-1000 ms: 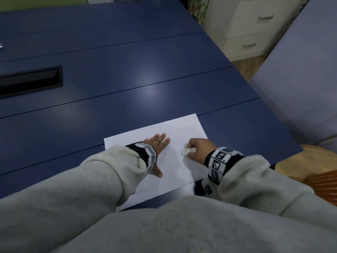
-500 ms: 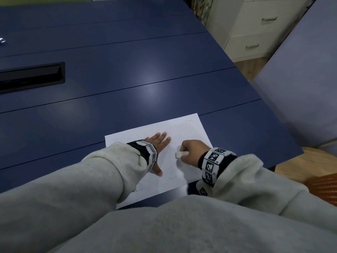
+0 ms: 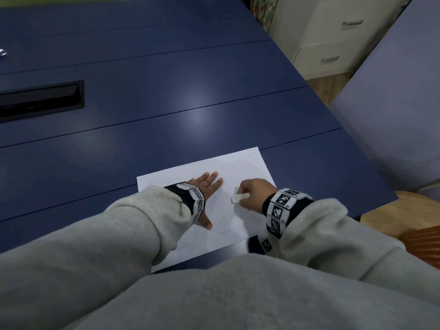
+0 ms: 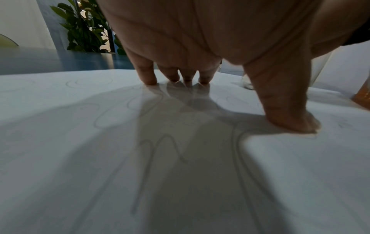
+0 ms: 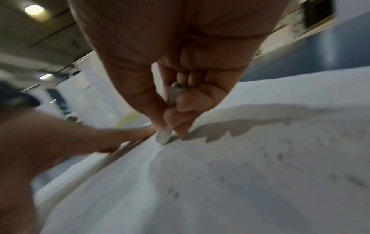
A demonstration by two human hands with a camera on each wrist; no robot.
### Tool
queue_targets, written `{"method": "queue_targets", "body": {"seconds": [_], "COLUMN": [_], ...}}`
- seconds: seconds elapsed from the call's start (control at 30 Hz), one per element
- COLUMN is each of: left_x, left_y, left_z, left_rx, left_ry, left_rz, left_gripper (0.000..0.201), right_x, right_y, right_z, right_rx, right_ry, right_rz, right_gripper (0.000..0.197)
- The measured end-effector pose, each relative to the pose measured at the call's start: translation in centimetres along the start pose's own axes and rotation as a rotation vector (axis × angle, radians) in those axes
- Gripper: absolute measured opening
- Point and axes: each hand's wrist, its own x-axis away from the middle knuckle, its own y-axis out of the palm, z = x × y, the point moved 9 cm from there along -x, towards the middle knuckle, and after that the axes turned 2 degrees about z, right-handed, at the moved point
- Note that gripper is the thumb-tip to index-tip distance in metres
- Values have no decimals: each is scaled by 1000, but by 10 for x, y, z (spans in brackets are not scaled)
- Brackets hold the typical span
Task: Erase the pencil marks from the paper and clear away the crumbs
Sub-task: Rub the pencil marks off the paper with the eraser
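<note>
The right hand (image 3: 253,192) pinches a slim white eraser (image 3: 239,197), tip on the smooth paper (image 3: 252,167). The left hand (image 3: 206,186), grip released, presses flat at centre frame. Dark crumbs (image 5: 280,156) speckle the sheet.

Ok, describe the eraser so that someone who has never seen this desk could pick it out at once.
On the dark blue table, find the white sheet of paper at the near edge. Two hands are on it: the left hand lies flat, the right hand is curled. The eraser is the small white block pinched in the right hand's fingertips, its tip touching the paper.
</note>
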Motion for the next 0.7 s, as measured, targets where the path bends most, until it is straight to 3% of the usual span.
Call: {"method": "queue_targets", "body": {"seconds": [0.1,0.23,0.4,0.57,0.7], "left_x": [0,0,-1,-1,-1], "left_y": [1,2,3,2,1], "left_z": [-1,-1,-2,-1,-1], "left_rx": [12,-9,6,-4,3], "left_ry": [1,-2,-1,1,-2], "left_rz": [3,10,6,7,10], "left_gripper": [132,132,133,132,132], "right_x": [3,15,4,14,1], "right_y": [-3,22,0,25,3], "right_z": [7,-7,4,-14,-6], "right_rx": [-117,28,-91,47,-23], "right_ry": [38,-63,25,-71,-9], "right_rz": [32,-99,44,-76,16], "right_gripper": [7,6,13,5,7]}}
